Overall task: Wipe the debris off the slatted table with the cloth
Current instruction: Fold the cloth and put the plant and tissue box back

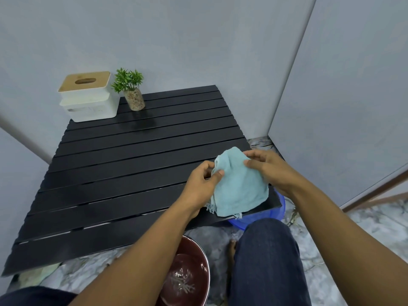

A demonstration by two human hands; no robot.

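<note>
So both hands are on the light blue cloth (pixel 239 186) right of centre in the frame; the left hand (pixel 202 184) pinches the cloth's left edge between thumb and curled fingers, and the right hand (pixel 268 167) grips the top right part with its fingers curled over the fabric. The cloth is bunched at the top and hangs down in a loose fold; its frayed lower edge sits over the near right corner of the black slatted table (pixel 123 164), though I can't really tell if it's resting on the slats or held just above them.

The table fills the middle of the frame, slats running left to right; I can't make out any debris on the dark surface from here. In the upper left, at the table's far corner, there's a white tissue box (pixel 88 100) with a wooden lid; just beside it on the right stands a small green plant (pixel 130 89) in a pebble-filled pot.

Lower down, a dark red bowl (pixel 187 277) with water in it sits on the marble floor at the bottom centre; a blue basin (pixel 240 223) peeks out from under the table's near right corner; a knee in dark jeans (pixel 267 261) takes up the lower right, with a bare foot just left of it.
</note>
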